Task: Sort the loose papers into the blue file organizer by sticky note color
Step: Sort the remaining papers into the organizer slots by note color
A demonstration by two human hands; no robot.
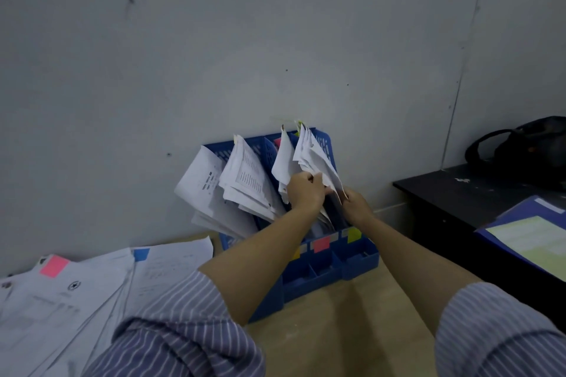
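Papers (315,162) held by left hand (304,191) and right hand (355,206) over blue file organizer (355,257), rightmost compartment by the wall, should slide down straight, corners aligned.

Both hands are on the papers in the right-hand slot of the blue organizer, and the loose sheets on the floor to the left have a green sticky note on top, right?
Not quite. The head view shows the sticky note on the loose sheets is pink, not green. The rest holds: the left hand and right hand both hold papers in the blue organizer's right-hand slot.

The tan floor (352,330) carries the blue file organizer (358,257) and loose papers (76,291).
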